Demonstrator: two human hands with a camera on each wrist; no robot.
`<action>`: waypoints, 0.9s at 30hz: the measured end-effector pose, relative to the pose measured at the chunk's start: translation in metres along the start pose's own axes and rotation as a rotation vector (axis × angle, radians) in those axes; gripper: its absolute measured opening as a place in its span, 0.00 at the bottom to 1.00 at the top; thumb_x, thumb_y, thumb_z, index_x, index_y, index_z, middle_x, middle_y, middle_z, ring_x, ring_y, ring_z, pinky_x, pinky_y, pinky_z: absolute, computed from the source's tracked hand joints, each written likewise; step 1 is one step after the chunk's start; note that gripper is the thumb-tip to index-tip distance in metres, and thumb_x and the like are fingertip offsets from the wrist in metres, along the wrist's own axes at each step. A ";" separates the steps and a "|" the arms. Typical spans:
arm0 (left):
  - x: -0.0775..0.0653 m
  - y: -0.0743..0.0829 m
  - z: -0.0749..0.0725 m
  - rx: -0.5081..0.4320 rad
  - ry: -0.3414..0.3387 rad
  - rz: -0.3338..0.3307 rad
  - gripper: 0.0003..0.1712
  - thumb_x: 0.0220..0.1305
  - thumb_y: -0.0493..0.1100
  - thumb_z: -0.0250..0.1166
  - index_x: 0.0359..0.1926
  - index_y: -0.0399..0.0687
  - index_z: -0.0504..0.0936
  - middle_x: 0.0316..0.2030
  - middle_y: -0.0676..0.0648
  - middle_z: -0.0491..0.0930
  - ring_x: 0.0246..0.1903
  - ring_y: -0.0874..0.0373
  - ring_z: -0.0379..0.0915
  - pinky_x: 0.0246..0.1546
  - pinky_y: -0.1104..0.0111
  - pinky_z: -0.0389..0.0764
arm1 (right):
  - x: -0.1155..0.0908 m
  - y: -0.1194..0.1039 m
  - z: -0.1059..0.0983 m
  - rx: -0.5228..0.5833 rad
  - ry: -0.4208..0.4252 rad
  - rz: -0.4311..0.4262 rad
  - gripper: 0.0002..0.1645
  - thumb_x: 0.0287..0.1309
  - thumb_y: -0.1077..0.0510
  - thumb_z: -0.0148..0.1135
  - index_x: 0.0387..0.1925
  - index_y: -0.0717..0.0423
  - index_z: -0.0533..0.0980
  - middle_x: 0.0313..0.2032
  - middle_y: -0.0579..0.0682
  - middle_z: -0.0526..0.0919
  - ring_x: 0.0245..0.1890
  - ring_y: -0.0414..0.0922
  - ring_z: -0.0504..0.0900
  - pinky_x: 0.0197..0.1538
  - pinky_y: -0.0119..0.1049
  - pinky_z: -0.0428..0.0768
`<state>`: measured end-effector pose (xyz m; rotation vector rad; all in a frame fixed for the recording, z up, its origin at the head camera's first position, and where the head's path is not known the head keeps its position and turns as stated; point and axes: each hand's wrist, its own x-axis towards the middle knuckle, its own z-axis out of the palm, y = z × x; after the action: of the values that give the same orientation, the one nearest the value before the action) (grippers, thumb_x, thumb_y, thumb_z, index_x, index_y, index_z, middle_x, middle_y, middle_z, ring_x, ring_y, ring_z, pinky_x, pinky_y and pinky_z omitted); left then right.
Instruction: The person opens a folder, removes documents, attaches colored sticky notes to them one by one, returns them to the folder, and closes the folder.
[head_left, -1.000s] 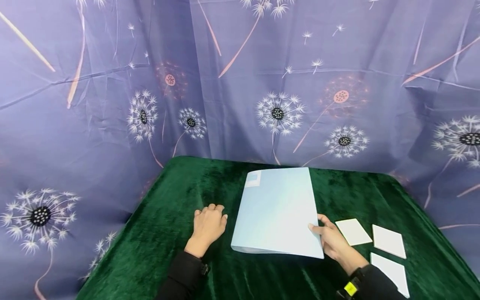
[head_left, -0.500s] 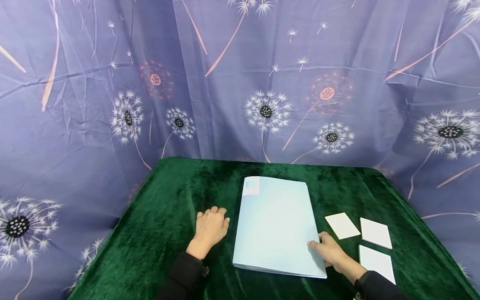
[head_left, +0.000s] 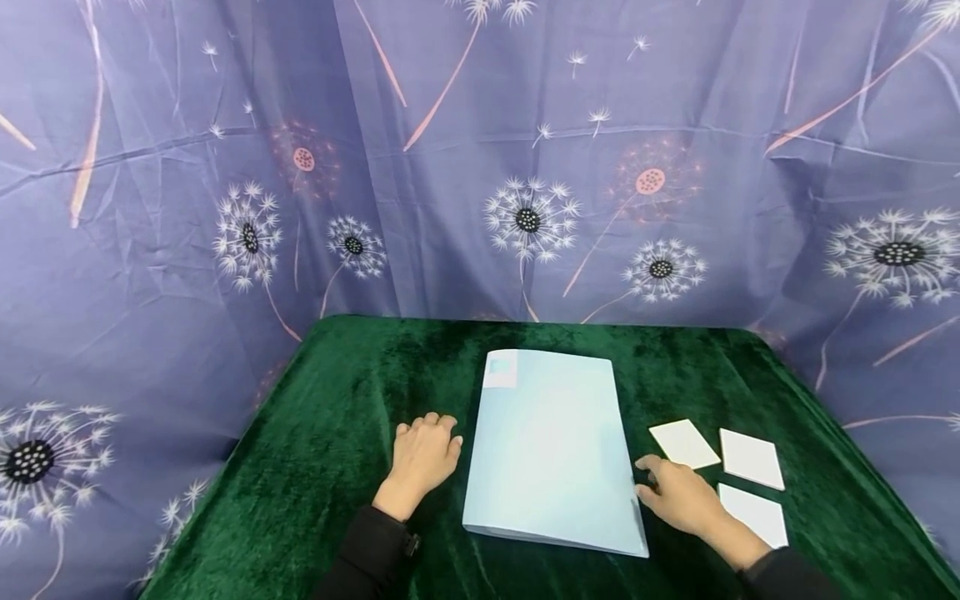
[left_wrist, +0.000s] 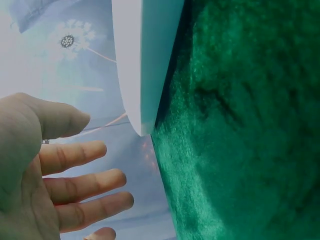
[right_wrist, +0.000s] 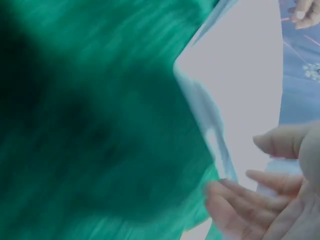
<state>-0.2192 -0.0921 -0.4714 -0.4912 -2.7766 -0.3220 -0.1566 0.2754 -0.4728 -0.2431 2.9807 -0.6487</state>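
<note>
- Folder [head_left: 555, 450], pale blue, lies flat and closed on green cloth [head_left: 352, 392], between the two hands; label patch [head_left: 500, 368] at its far left corner.
- Left hand [head_left: 425, 454]: just beside the folder's left edge, apart from it. Left wrist view shows fingers loosely extended, thumb clear of them, nothing held.
- Right hand [head_left: 681, 497]: at the right edge, thumb and fingers parted, no pinch on the covers. Whether a fingertip touches the edge, cannot tell; blurred in the right wrist view.
- Weight: contents hidden. Slim, so judged light, an easy one-hand lift.
- Stiffness: looks like thin plastic sheet, likely springy. Near edge gapes slightly; top cover taken alone would probably flex and swing up.
- Surface: smooth, pale sheen, probably slippery to dry fingers. Velvety pile should drag a little against sliding.
- Fragility: low, I'd say; creased corners the main risk.
- Hold: for a whole lift, pinch the rounded left side, seemingly the spine, or both covers at mid right edge. To open, thumb under the top cover there; avoid tugging one corner.
- Three white squares [head_left: 752, 458] lie to the right, near the right hand, apart from the folder.
</note>
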 end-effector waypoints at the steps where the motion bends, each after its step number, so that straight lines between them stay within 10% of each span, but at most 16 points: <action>1: 0.000 0.000 0.000 -0.010 0.000 0.003 0.16 0.61 0.47 0.66 0.48 0.44 0.84 0.40 0.42 0.81 0.36 0.46 0.77 0.34 0.55 0.70 | -0.003 0.005 -0.001 -0.055 0.019 -0.066 0.21 0.55 0.59 0.67 0.48 0.66 0.77 0.39 0.58 0.82 0.38 0.54 0.82 0.36 0.49 0.79; 9: -0.005 0.001 0.002 -0.095 -0.080 0.075 0.17 0.63 0.46 0.65 0.49 0.42 0.83 0.41 0.41 0.80 0.38 0.46 0.77 0.34 0.57 0.70 | -0.031 0.042 0.012 -0.140 0.000 -0.335 0.36 0.56 0.39 0.65 0.60 0.55 0.74 0.59 0.70 0.70 0.53 0.67 0.73 0.42 0.61 0.75; 27: -0.008 0.025 0.001 -0.021 -0.119 0.214 0.19 0.63 0.51 0.64 0.50 0.46 0.83 0.41 0.46 0.80 0.38 0.52 0.76 0.32 0.62 0.68 | -0.036 0.048 0.024 -0.167 0.040 -0.374 0.37 0.57 0.34 0.61 0.61 0.51 0.74 0.59 0.69 0.70 0.55 0.66 0.72 0.41 0.64 0.74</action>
<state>-0.2033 -0.0718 -0.4707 -0.8301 -2.8012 -0.2807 -0.1249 0.3145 -0.5131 -0.8223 3.0540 -0.4336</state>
